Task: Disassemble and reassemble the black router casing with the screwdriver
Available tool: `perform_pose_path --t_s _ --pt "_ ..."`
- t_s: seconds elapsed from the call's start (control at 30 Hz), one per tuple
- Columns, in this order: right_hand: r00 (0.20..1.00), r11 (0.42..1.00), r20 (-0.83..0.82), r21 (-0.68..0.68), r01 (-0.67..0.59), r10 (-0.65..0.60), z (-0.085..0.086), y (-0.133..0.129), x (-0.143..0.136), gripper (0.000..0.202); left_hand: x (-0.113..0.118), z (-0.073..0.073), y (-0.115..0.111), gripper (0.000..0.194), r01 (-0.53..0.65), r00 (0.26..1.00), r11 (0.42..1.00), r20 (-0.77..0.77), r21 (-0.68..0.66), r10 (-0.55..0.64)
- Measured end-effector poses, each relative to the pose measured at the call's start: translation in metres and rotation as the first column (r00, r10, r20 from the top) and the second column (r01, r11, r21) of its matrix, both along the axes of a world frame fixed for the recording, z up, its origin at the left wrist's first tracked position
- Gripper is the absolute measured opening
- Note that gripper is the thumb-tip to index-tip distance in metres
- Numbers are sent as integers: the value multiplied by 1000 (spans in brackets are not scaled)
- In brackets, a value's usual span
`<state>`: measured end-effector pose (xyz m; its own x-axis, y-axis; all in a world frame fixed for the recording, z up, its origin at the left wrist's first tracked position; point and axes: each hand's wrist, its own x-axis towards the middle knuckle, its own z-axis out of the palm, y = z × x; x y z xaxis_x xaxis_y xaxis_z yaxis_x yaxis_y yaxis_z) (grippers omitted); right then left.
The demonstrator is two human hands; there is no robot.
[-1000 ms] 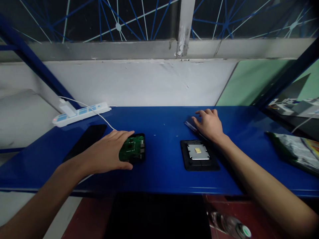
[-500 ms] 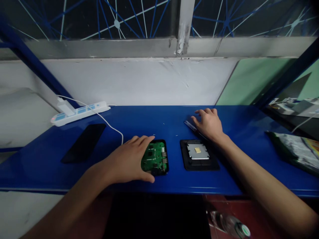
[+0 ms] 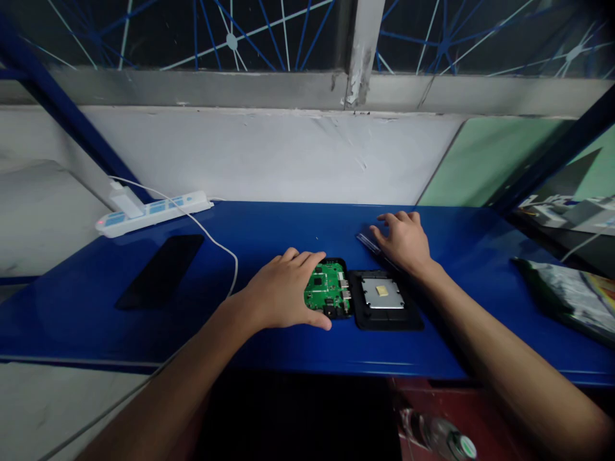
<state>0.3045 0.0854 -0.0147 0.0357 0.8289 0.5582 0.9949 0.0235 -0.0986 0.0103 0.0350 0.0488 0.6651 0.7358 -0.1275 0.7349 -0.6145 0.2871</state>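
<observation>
Green circuit board (image 3: pixel 321 289), set with chips and with silver metal ports along its right side, sits in a shallow black case (image 3: pixel 336 261) on the glossy blue table (image 3: pixel 288 224). Our left hand (image 3: pixel 281 291) covers the case's left part from above, its fingers over the far edge and its thumb at the near edge, clamped on the case between them. Just to the right lies a flat, squarish black cover (image 3: pixel 384 318) bearing a silver metal plate (image 3: pixel 394 296) with a small pale yellow pad (image 3: pixel 381 291) on it; we cannot tell whether case and cover touch. Our right hand (image 3: pixel 403 242) is beyond the cover, fingers loosely bent and the thumb apart from them. Near that thumb shows a narrow strip with a clear end (image 3: pixel 368 242); we cannot tell whether the palm touches it. Over to the left we see a flat black rectangular slab (image 3: pixel 161 272), a curving white cable (image 3: pixel 237 269) and a long white power strip (image 3: pixel 156 218). One silver-and-green packet (image 3: pixel 567 291) lies far right.
</observation>
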Motion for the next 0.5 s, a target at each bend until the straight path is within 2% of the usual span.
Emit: perform_pose_path --t_s 0.2,0.3,0.37,0.43,0.5 --pt "998 999 -61 34 -27 29 15 -8 -10 40 -11 -4 3 117 8 997 1000 79 -16 -7" --pt "975 983 -126 45 -177 182 32 -17 -18 39 -20 -6 5 120 -9 998 999 56 -42 11" --pt "919 931 -171 -30 -365 355 43 -26 -25 39 -24 -7 6 120 -8 999 999 36 -46 10" --pt "847 836 -181 -155 -526 499 51 -38 -33 41 -25 -8 8 122 0 1000 999 28 -37 1" --pt "781 729 -149 -288 -621 607 55 -50 -40 52 -25 -10 9 125 4 1000 999 25 -36 -3"
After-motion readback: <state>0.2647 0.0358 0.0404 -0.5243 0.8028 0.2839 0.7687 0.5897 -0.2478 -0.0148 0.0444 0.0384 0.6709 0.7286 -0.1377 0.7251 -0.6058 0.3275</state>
